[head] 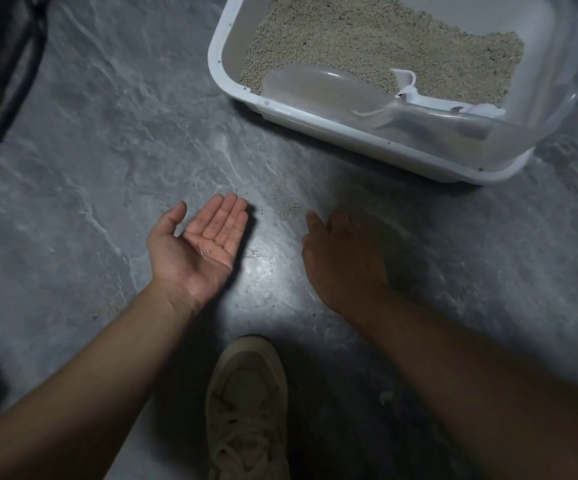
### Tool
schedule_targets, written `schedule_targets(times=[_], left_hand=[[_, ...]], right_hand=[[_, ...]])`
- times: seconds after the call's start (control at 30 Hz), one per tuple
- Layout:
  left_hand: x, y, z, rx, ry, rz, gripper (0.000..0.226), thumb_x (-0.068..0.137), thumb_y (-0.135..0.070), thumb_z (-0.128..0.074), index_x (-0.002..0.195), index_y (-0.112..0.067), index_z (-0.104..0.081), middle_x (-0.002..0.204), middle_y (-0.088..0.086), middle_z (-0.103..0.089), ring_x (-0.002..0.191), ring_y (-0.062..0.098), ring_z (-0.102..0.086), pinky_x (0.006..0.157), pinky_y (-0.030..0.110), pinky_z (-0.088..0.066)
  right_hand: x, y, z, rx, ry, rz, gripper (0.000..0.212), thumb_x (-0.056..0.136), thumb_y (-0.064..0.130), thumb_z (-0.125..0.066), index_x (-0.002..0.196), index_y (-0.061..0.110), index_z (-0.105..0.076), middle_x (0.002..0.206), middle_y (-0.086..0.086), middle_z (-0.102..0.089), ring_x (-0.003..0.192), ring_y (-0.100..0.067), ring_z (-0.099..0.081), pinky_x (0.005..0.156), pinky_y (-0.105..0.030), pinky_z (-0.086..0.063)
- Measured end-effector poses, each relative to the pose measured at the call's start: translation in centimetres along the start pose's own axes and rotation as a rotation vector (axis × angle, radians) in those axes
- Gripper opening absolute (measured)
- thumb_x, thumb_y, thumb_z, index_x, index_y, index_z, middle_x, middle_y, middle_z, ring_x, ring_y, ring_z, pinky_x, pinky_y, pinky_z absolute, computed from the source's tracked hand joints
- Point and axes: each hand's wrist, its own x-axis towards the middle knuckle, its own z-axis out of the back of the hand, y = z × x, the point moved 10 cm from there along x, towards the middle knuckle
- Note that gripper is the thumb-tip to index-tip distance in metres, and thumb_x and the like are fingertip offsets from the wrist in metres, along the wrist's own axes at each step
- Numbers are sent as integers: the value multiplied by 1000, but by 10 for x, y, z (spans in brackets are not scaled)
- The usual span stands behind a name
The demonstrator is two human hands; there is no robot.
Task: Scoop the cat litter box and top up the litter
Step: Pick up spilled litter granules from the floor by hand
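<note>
Head view: litter box (232,64) cut off at top right, scoop (318,90) laid inside on litter (367,36). Left hand (199,249) spread palm-up, granules (205,252) carried. Right hand (341,258) blurred, fingers undetermined. Open floor (124,133) leftward.

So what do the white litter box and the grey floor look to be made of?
The white litter box looks like smooth moulded plastic: rounded rim, even soft sheen. The grey floor looks like veined stone or stone-look tile, with pale marbling and a dull glare near the shoe; which one I cannot tell.

Litter box (232,88) cropped; right hand (346,258) blurred.
</note>
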Motion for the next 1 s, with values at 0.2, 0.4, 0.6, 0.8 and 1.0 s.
schedule_targets(times=[0.2, 0.4, 0.6, 0.8, 1.0], left_hand=[[2, -5, 2, -4, -9, -18, 48, 100, -35, -47, 124, 4, -64, 120, 21, -71, 111, 34, -70, 103, 42, -52], [6, -9, 5, -15, -21, -23, 48, 100, -34, -47, 125, 4, -63, 120, 22, -71, 112, 35, -70, 102, 42, -52], [6, -10, 4, -18, -19, -17, 48, 100, -34, -47, 123, 4, -64, 120, 22, -71, 111, 35, -70, 102, 42, -52], [6, -8, 2, -16, -12, -1, 48, 99, -34, -49, 124, 4, -65, 121, 22, -71, 112, 35, -70, 103, 42, -52], [6, -9, 0, -14, 2, -1, 49, 99, -34, -48, 124, 4, -64, 121, 22, -71, 112, 35, -70, 103, 42, -52]], right_hand=[[9, 14, -10, 37, 2, 46, 48, 100, 35, -45, 143, 14, -49, 115, -19, -57, 98, -34, -56, 82, -40, -47], [25, 16, 8, 107, -101, 42, 32, 95, 33, -57, 117, 10, -62, 105, -15, -57, 94, -31, -56, 77, -38, -46], [41, 18, 11, 229, 31, -6, 41, 97, 38, -58, 125, 9, -55, 128, -14, -47, 119, -29, -46, 100, -35, -36], [55, 37, 18, 92, 68, 55, 18, 96, 17, -57, 114, 14, -61, 122, -13, -52, 113, -30, -50, 95, -35, -38], [55, 53, 36, -24, 73, 138, 25, 89, 3, -56, 111, 15, -59, 120, -10, -57, 110, -28, -54, 84, -33, -38]])
